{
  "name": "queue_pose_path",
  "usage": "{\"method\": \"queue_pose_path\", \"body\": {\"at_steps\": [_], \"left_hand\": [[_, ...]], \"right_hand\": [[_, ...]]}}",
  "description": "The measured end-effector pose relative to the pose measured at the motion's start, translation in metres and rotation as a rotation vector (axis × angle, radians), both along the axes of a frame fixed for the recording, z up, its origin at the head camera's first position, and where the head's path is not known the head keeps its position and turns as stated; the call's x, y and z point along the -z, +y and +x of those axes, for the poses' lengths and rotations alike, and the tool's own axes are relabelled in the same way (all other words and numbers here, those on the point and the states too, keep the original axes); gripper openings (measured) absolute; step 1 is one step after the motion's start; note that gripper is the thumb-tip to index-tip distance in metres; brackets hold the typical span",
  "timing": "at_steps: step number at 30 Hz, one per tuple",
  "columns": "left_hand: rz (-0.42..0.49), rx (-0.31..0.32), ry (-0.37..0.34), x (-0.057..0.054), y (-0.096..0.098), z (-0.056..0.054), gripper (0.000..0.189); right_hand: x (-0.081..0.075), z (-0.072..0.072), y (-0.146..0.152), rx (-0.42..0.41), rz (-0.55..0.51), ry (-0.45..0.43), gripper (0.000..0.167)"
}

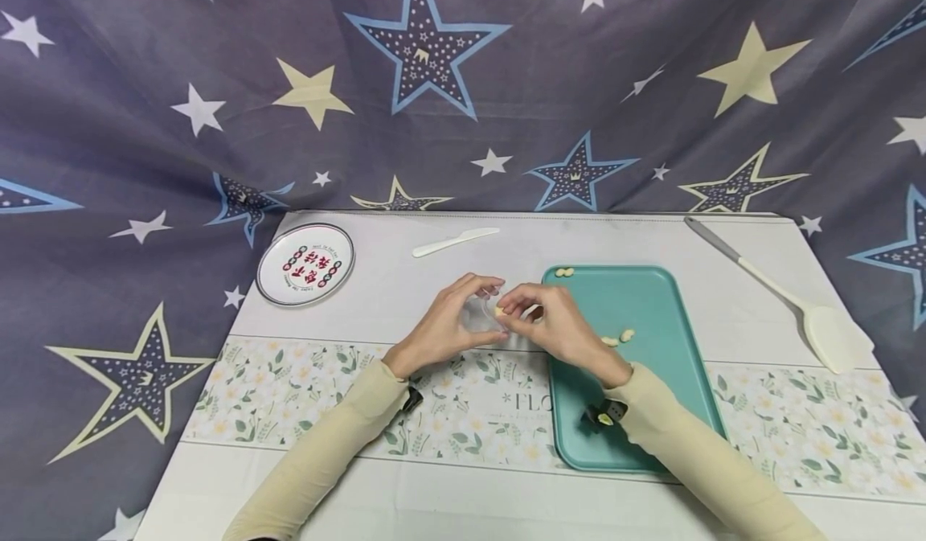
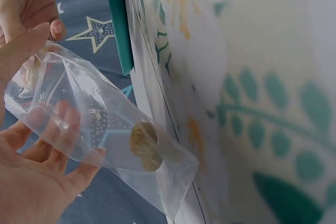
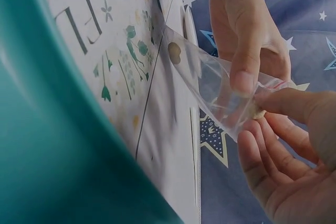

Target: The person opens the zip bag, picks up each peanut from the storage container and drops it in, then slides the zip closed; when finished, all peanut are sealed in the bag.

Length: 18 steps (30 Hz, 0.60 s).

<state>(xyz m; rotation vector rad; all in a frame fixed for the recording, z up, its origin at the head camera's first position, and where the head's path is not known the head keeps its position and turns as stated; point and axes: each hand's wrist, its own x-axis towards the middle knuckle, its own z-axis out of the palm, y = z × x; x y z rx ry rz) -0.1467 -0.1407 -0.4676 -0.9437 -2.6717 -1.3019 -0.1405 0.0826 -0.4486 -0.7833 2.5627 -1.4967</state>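
My left hand (image 1: 437, 328) grips a clear plastic zip bag (image 2: 178, 174) near its mouth, thumb on one side and fingers on the other. One tan peanut (image 2: 144, 147) lies low inside the bag. At the mouth, my right hand (image 1: 553, 324) pinches another peanut (image 3: 257, 112) between thumb and fingertips. That peanut is partly hidden by the fingers and the film. Below the right forearm is a teal tray (image 1: 644, 300). A peanut (image 1: 564, 272) lies at its far left corner, and two more peanuts (image 1: 627, 335) lie beside the right wrist.
A round white plate (image 1: 289, 264) with red lettering stands at the back left. Near the table's back edge lies a white plastic knife (image 1: 456, 242). A spatula (image 1: 832, 336) with a grey handle end rests at the right. Behind the table (image 1: 405, 485) hangs a star-patterned cloth (image 1: 463, 147).
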Motion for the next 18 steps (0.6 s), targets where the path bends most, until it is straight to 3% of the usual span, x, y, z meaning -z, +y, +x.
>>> {"method": "queue_pose_path", "body": {"at_steps": [18], "left_hand": [[0.014, -0.004, 0.012, -0.0033, -0.0015, 0.0002, 0.077]], "right_hand": [[-0.0031, 0.001, 0.0059, 0.017, -0.005, 0.021, 0.013]]}}
